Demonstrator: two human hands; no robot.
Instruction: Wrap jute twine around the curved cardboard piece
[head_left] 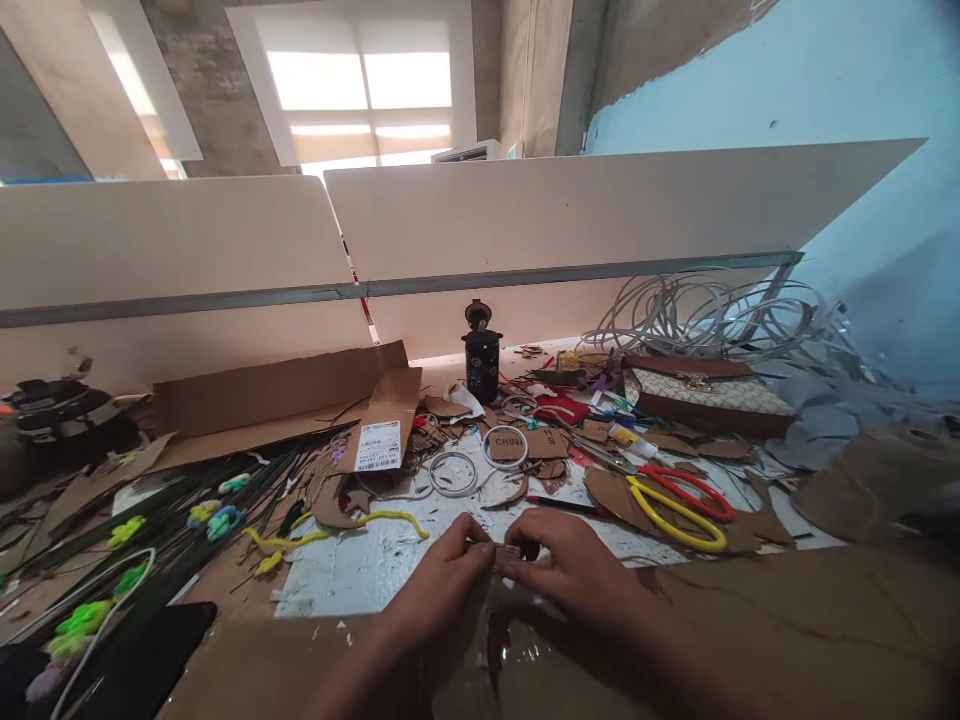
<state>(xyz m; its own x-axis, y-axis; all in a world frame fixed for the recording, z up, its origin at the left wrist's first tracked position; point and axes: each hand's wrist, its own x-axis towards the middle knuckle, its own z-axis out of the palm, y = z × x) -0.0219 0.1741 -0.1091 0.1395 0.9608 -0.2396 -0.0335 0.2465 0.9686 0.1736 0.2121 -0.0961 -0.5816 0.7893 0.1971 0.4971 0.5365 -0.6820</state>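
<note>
My left hand [448, 578] and my right hand [562, 562] meet at the front of the cluttered table. Between their fingertips is a small brown cardboard piece [508, 551], pinched from both sides; the fingers hide most of it. Below the hands lies a large brown cardboard sheet [720, 630] with shiny clear tape on it. Scissors [679, 505] with one yellow and one red handle rest to the right, beyond my right hand. A dark pencil-like stick [562, 504] lies just past the fingers. To the left is a yellow fuzzy strip [394, 518].
White rings [452, 474] and cardboard scraps [517, 443] lie ahead. A black cup [482, 365] with its lid up stands behind them. Also around are a patterned purse [709, 390], coiled white tubing [697, 315], an open cardboard box [255, 400] and a dark phone-like slab [157, 660].
</note>
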